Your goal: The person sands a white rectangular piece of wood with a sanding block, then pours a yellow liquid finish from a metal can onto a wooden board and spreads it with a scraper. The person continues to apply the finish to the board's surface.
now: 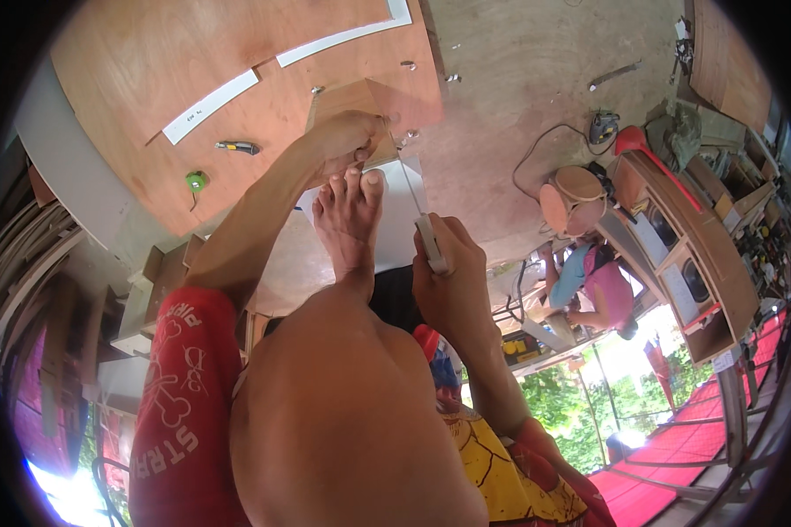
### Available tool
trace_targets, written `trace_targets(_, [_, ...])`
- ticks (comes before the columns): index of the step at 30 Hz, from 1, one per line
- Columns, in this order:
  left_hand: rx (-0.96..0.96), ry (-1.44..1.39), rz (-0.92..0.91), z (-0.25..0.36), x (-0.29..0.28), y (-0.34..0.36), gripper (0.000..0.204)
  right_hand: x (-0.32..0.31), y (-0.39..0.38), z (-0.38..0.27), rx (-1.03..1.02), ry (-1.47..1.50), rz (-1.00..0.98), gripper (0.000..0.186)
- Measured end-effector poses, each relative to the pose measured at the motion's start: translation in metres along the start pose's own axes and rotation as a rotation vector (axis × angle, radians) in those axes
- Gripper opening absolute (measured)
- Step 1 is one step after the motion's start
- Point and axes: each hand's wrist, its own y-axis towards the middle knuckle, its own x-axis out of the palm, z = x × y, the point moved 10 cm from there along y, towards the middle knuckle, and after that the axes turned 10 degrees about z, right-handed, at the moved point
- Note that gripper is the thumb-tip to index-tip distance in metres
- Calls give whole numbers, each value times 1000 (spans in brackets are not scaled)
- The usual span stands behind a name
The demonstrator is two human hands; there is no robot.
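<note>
My right hand [448, 263] is closed around the pale handle [428, 237] of a thin-bladed tool, probably a saw, whose long blade [409, 180] reaches up to a small plywood piece [343, 98]. My left hand [343, 140] grips that piece near the blade's far end, fingers curled. My bare foot [351, 220] presses just below my left hand, over a white board [404, 202]. All this is at the near edge of a larger plywood sheet [132, 79], which bears white strips [209, 105], a utility knife [235, 147] and a green tape measure [194, 182].
A power tool with a cord [603, 126] and a round wooden piece [572, 201] lie to the right, beside wooden cabinets [721, 307] and scrap. A co-worker [598, 285] in pink works at the right. Stacked boards [39, 263] stand at the left.
</note>
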Motion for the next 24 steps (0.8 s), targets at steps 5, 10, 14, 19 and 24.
trace_targets(5, [-40, -46, -38, -5, -5, 16, 43, 7, 8, 6, -39, -20, 2, 10])
trace_targets(10, [123, -250, -57, 1, -4, 37, 33, 19, 10, 22, 25, -14, -34, 9])
trace_targets(14, [271, -405, 75, 1, -5, 33, 26, 15, 4, 41, 221, 125, -31, 13])
trace_targets(19, [179, -361, 8, -6, 1, 25, 31, 1, -5, 44, 277, 165, -4, 11])
trace_targets(24, [241, -316, 17, -9, -8, 32, 31, -1, -8, 39, 209, 156, 4, 11])
